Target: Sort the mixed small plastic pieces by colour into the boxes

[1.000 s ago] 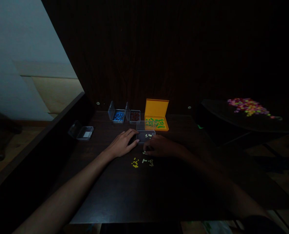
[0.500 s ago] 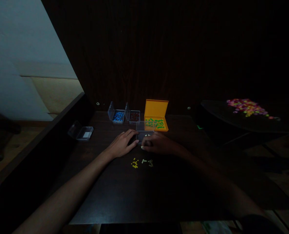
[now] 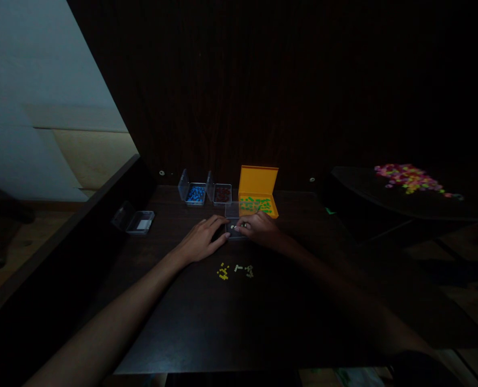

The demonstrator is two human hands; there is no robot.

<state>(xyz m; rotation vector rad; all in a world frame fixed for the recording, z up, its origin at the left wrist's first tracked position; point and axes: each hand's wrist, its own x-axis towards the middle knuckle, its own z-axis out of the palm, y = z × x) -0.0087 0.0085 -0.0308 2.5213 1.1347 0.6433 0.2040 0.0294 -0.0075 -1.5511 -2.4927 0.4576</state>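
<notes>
A clear plastic box [image 3: 239, 235] with its lid raised stands in the middle of the table, a few small white pieces [image 3: 232, 227] inside. My left hand [image 3: 207, 237] grips its left side, thumb at the front corner and fingertips at the back. Over the box, my right hand [image 3: 259, 230] has thumb and fingers pinched together on what looks like a small white toy brick; the fingers partly hide it. Nearer to me lie small yellow bricks [image 3: 223, 271], a few white bricks [image 3: 238, 267] and a cluster of dull beige-grey bricks [image 3: 249, 271].
Behind the hands stand an orange box [image 3: 259, 180] of green pieces, a clear box of dark red pieces [image 3: 223, 193] and one of blue pieces [image 3: 196, 193]. Another open clear box [image 3: 140, 222] is at left. Colourful pieces [image 3: 410, 177] are heaped on a dark surface at right.
My right hand has moved away from me and up to the box, its pinched fingertips now over the inside. My left hand has stayed at the box's left side.
</notes>
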